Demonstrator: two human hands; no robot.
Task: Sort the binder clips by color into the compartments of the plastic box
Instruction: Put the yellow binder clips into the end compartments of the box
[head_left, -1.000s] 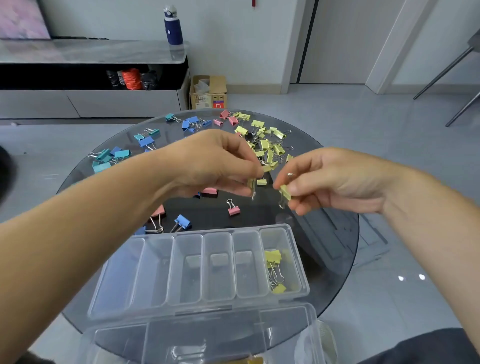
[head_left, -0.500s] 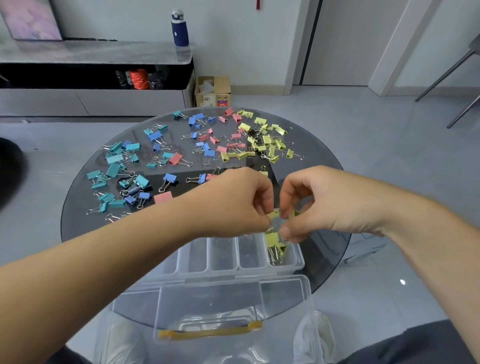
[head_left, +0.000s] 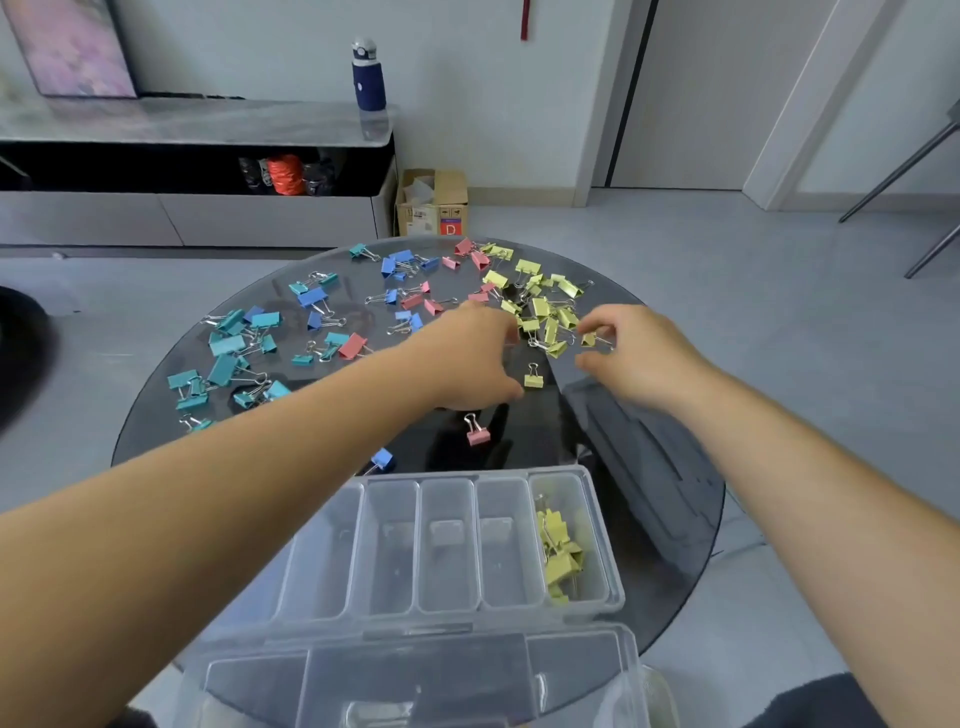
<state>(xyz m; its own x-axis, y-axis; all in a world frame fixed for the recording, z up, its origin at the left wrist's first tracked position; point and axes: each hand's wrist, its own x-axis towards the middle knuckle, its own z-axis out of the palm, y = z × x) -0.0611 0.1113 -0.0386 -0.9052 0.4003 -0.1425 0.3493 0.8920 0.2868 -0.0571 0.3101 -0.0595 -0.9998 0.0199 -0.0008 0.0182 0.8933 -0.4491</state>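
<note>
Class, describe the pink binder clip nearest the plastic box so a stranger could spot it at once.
Find the round dark glass table, then the clear plastic box at its near edge. Just beyond the box, short of the left hand, one pink binder clip lies alone. Its neighbours are a blue clip and a yellow clip; other pink ones sit farther back.

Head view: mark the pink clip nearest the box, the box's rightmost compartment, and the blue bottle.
pink clip (head_left: 478, 436), head view, on its pink body.
rightmost compartment (head_left: 563, 491), head view, on its bare far end.
blue bottle (head_left: 369, 85), head view, on its mid sleeve.
</note>
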